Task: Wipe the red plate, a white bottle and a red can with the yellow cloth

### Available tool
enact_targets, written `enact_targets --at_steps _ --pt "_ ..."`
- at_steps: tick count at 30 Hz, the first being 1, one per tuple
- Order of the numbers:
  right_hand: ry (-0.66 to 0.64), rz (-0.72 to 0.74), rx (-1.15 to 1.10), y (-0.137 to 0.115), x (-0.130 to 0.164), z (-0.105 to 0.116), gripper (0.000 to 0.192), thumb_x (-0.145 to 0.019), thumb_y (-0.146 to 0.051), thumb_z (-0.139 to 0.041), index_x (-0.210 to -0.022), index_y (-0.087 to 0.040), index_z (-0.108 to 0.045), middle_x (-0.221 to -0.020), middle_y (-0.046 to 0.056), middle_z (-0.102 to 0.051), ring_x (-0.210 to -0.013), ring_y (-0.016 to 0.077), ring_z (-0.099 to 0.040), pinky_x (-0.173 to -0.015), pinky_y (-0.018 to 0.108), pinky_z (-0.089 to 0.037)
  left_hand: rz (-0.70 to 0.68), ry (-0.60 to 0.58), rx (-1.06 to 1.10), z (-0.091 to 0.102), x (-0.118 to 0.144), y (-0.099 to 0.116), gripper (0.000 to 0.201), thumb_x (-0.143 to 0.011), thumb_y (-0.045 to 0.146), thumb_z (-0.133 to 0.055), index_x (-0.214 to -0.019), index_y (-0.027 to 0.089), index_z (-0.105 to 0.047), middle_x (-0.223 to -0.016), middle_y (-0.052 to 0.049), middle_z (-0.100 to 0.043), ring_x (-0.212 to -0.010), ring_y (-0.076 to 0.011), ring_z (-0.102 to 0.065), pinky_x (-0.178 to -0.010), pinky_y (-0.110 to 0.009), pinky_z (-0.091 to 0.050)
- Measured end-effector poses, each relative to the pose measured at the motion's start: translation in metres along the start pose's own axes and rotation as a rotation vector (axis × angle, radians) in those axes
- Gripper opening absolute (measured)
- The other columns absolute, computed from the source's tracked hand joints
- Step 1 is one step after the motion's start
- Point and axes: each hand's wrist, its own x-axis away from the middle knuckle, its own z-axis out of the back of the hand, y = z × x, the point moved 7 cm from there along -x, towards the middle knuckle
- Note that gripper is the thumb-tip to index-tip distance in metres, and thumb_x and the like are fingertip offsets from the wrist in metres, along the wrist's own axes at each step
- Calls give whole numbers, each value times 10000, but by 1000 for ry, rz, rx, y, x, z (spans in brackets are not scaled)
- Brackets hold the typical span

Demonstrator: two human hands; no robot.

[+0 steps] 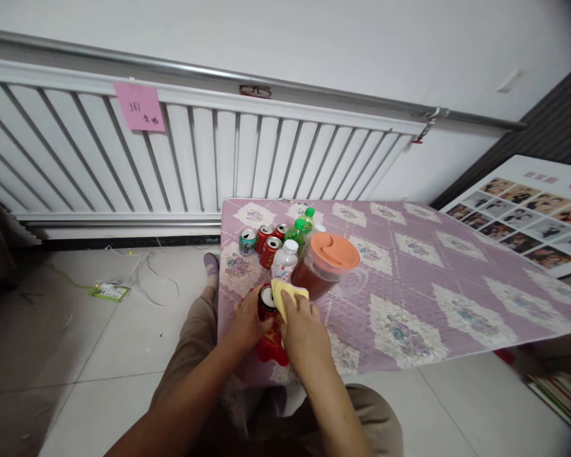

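My left hand (248, 319) is closed around a red drink can (268, 299) with a dark rim, whose top faces up. In my right hand (305, 331) is a folded yellow cloth (285, 293), pressed against the can's right side. Below the can lies a red wavy-edged thing (272, 353) with gold marks, partly hidden by my hands. Just beyond stand a white bottle (284, 260) and a clear pitcher (314, 276) of reddish-brown liquid with an orange lid (335, 251).
Several red cans (270, 252), a green-and-white can (247, 242) and green-capped bottles (299, 232) stand together on the purple floral tablecloth (394, 279). A white radiator (266, 152) runs behind. At right leans a photo board (533, 216). A power strip (108, 292) lies on the floor.
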Motion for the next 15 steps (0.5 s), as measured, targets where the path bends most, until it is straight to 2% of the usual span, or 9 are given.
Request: enact_targets --at_steps 6,10,15 --pt "14 -28 -30 0 15 -11 636 -845 -141 -573 -1467 -264 -520 -1352 156 -597 -1065 316 -586 -810 410 -516 2 -1 6 -2 1 -2 775 -740 106 -711 -1453 209 -424 -1462 -154 -565 -1403 -325 -484 -1203 -571 -264" --pt "69 4 -37 0 26 -14 669 -818 -126 -590 -1462 -293 -525 -1353 132 -608 -1074 306 -594 -857 403 -517 -5 0 14 -2 1 -3 768 -743 129 -719 -1450 210 -432 -1452 -150 -574 -1385 -331 -497 -1195 -577 -267" --pt "50 33 -70 -1 37 -21 699 -824 -115 -563 -1495 -298 -494 -1385 132 -594 -1135 323 -582 -847 403 -519 -15 0 31 -1 0 -3 739 -760 161 -712 -1446 219 -445 -1446 -139 -580 -1368 -327 -512 -1190 -560 -284"
